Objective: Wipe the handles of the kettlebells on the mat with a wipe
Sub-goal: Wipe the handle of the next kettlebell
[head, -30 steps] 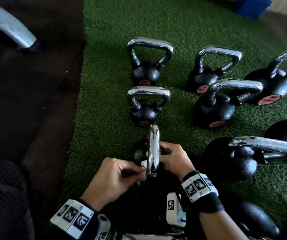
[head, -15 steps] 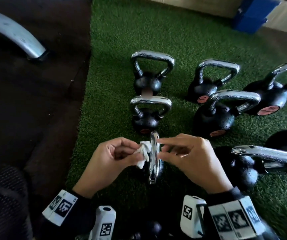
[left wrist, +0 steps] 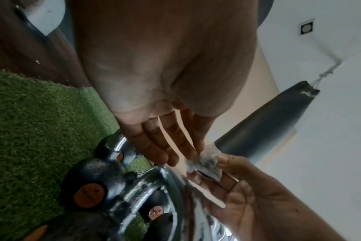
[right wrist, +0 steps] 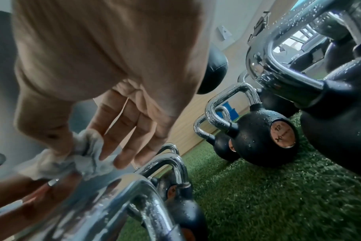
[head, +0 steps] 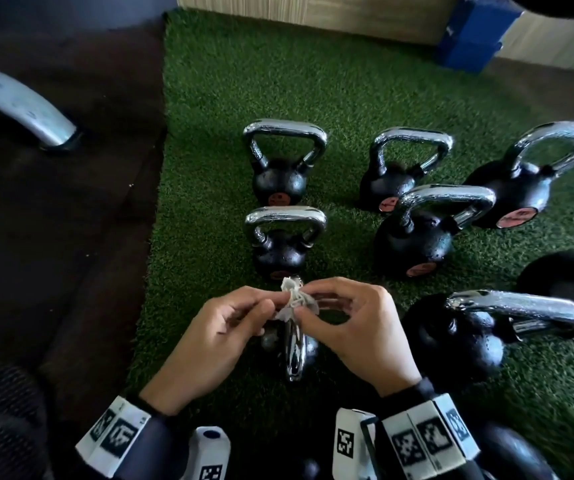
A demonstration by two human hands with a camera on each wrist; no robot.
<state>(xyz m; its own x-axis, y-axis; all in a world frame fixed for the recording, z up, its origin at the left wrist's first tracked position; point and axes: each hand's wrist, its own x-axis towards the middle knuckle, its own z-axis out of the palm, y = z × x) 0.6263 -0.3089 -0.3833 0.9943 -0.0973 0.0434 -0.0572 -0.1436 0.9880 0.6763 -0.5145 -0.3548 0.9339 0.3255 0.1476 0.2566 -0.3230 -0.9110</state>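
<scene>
Black sleeves (head: 147, 441), white marker-printed wristbands (head: 427, 441).

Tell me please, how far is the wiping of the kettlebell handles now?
Nothing looks finished. In hand: the left hand and the right hand both pinch the crumpled wipe above the nearest kettlebell's chrome handle. Left: the other kettlebells on the green mat; droplets show on their handles.
</scene>
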